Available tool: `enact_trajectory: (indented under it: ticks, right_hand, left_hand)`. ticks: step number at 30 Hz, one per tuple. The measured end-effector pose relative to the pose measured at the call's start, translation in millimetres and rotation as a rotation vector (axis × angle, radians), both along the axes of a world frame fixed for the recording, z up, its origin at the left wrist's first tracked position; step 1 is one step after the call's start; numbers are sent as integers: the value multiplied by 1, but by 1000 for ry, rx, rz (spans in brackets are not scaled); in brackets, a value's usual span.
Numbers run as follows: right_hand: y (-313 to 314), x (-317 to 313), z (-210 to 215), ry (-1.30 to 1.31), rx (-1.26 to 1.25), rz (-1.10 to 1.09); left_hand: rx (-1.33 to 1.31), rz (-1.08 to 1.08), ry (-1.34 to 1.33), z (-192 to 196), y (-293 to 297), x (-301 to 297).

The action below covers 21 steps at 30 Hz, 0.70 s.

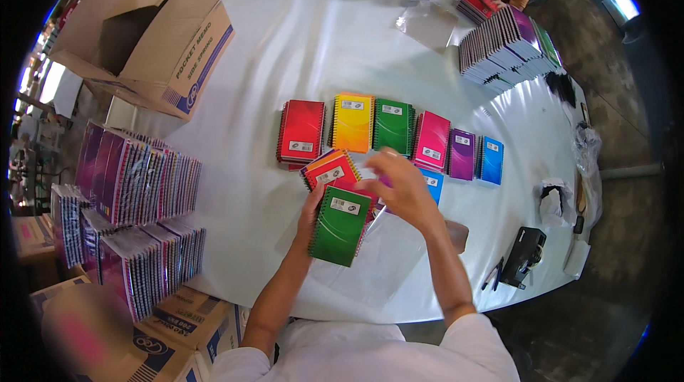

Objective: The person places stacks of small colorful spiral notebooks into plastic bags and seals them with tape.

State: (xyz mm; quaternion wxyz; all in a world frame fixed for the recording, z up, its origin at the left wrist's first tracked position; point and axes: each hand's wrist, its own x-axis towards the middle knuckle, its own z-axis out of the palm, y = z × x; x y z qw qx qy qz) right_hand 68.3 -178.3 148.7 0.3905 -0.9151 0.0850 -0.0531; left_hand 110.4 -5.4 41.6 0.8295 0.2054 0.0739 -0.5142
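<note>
Both hands meet over a fanned handful of small spiral-bound notebooks, green one on top: left hand gripping its edge, right hand curled over the fan, above the white table, before a row of coloured notebooks.

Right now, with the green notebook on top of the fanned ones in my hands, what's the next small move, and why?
Probably slide the green notebook off the fan and lay it on the green pile. The left hand grips its edge, the right hand hovers over the fan, and the row on the table is sorted by colour.
</note>
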Motion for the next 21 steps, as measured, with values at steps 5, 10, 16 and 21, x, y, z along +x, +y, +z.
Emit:
enact_trajectory:
  ticks: [5, 10, 16, 21]
  right_hand:
    - [33, -48, -51, 144, 179, -296]
    - [33, -19, -56, 69, 384, -381]
    - [2, 36, -94, -28, 212, -398]
    - [-21, 76, -140, 28, -559, -636]
  left_hand:
    - [12, 34, -8, -4, 10, 4]
    - [75, 94, -36, 4, 21, 8]
    - [175, 132, -223, -38, 39, 20]
    - [190, 202, -74, -48, 42, 33]
